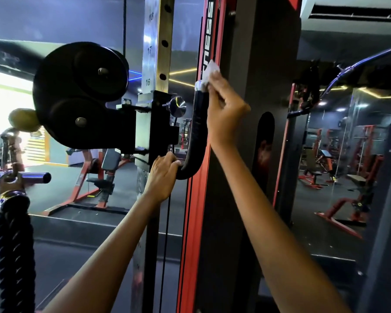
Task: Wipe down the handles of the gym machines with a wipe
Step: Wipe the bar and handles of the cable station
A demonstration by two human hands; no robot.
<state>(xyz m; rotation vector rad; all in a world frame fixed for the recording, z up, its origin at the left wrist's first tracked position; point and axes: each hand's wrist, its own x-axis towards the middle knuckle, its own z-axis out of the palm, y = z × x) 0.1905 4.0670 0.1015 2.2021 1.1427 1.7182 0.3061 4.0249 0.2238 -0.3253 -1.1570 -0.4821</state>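
The handle (198, 132) is a black, padded, J-shaped grip mounted on the sliding carriage (160, 123) of a cable machine. It runs upright just right of the carriage and curves leftward at its lower end.

The wipe (209, 72) is white and crumpled, pressed against the top end of the handle. The right hand (226, 114) holds the wipe there; its fingers are curled, pinching the wipe against the handle top.

The left hand (164, 175) grips the lower curved end of the handle, with its fingers wrapped around the bend.

Left of the handle, the carriage rides on a perforated steel upright (157, 53) marked 16, 17 and 18. A black pulley housing (77, 96) projects further left of the handle. A black braided rope (15, 249) hangs far left of the handle, below a chrome bar (35, 178). Immediately right of the handle stands a red and black column (212, 37). Farther right of the handle, red gym benches (321, 163) appear in the background.
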